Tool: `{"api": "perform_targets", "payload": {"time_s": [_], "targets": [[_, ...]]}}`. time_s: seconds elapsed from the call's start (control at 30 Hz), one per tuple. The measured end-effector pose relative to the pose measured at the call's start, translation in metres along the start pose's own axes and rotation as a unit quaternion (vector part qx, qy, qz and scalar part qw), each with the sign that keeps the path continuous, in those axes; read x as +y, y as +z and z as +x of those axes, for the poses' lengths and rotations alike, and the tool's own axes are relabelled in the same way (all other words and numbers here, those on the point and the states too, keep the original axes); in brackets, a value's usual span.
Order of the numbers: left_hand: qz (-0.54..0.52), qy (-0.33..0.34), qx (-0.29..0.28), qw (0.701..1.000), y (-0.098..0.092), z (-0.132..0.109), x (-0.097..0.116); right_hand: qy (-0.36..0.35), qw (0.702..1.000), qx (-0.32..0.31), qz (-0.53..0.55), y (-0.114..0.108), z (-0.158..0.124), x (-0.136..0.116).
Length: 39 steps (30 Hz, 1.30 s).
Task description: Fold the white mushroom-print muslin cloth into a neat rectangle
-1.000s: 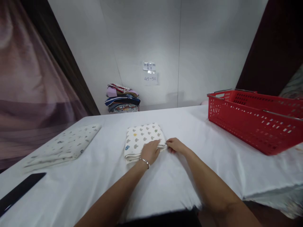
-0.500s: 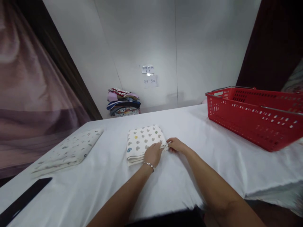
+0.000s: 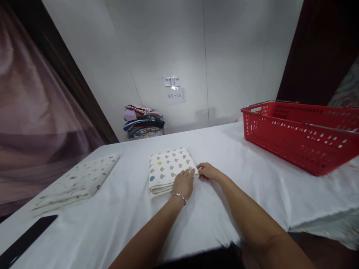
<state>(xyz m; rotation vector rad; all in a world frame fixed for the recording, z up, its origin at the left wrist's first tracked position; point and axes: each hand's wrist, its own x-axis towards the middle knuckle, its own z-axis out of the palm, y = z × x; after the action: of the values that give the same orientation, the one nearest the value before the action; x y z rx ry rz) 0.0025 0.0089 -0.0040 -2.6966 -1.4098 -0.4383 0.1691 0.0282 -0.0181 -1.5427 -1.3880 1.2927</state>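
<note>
A folded white cloth [image 3: 165, 168] with grey, yellow and blue printed motifs lies in the middle of the table, its stacked layers showing along the near edge. My left hand [image 3: 183, 183], with a silver bracelet at the wrist, rests on the near right part of the cloth, fingers stretched out over its top. At the right corner, the fingers of my right hand [image 3: 206, 171] are closed on the cloth's edge; the fingertips are partly hidden. A second folded cloth [image 3: 81, 177], white with small dark prints, lies further left, apart from both hands.
On the right stands a red perforated basket [image 3: 280, 144] with metal handles. A pile of folded fabrics [image 3: 144, 121] sits at the back by the wall. A flat black object [image 3: 28, 239] lies at the near left. White fabric covers the table [image 3: 126, 220].
My left hand has slid slightly right along the near edge, with its fingers more spread. My right hand stays at the corner. The whole view has shifted a little.
</note>
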Motion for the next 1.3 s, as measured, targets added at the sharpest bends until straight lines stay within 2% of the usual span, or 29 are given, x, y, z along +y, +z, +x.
{"api": "perform_targets", "payload": {"time_s": [0.1, 0.23, 0.37, 0.47, 0.57, 0.63, 0.8, 0.93, 1.03, 1.1, 1.2, 1.23, 1.3], "targets": [[-0.011, 0.0, 0.002, 1.0, 0.0, 0.0, -0.001, 0.0, 1.0, 0.002, -0.01, 0.0, -0.001, 0.0], [0.024, -0.001, -0.003, 1.0, 0.006, -0.002, 0.001, -0.001, 0.999, 0.015, -0.039, 0.0, -0.002, -0.001], [0.019, 0.012, -0.02, 1.0, 0.007, -0.006, 0.002, -0.02, 0.994, 0.065, -0.081, 0.005, -0.006, -0.008], [-0.025, 0.056, -0.016, 0.998, -0.004, -0.011, -0.007, -0.076, 0.981, 0.113, -0.141, 0.013, -0.011, -0.013], [-0.035, 0.066, 0.023, 0.997, -0.018, -0.023, -0.031, -0.179, 0.946, 0.143, -0.228, 0.021, -0.014, -0.011], [-0.017, 0.027, 0.058, 0.998, -0.025, -0.036, -0.056, -0.211, 0.934, 0.139, -0.253, 0.024, -0.014, -0.008], [-0.06, -0.101, 0.129, 0.985, -0.028, -0.076, -0.114, -0.169, 0.952, 0.097, -0.238, 0.024, -0.014, -0.006], [-0.182, -0.228, 0.172, 0.941, -0.028, -0.095, -0.129, -0.149, 0.954, 0.094, -0.244, 0.021, -0.017, -0.008], [-0.273, -0.252, 0.175, 0.912, -0.03, -0.099, -0.126, -0.147, 0.95, 0.101, -0.255, 0.018, -0.018, -0.007], [-0.291, -0.223, 0.169, 0.915, -0.03, -0.099, -0.122, -0.19, 0.931, 0.141, -0.278, 0.019, -0.019, -0.008], [-0.294, -0.2, 0.156, 0.922, -0.025, -0.097, -0.117, -0.313, 0.882, 0.201, -0.291, 0.032, -0.023, -0.015], [-0.297, -0.204, 0.157, 0.92, -0.024, -0.097, -0.115, -0.349, 0.87, 0.195, -0.288, 0.039, -0.025, -0.019], [-0.301, -0.213, 0.168, 0.914, -0.02, -0.094, -0.113, -0.403, 0.855, 0.142, -0.293, 0.056, -0.028, -0.029]]}}
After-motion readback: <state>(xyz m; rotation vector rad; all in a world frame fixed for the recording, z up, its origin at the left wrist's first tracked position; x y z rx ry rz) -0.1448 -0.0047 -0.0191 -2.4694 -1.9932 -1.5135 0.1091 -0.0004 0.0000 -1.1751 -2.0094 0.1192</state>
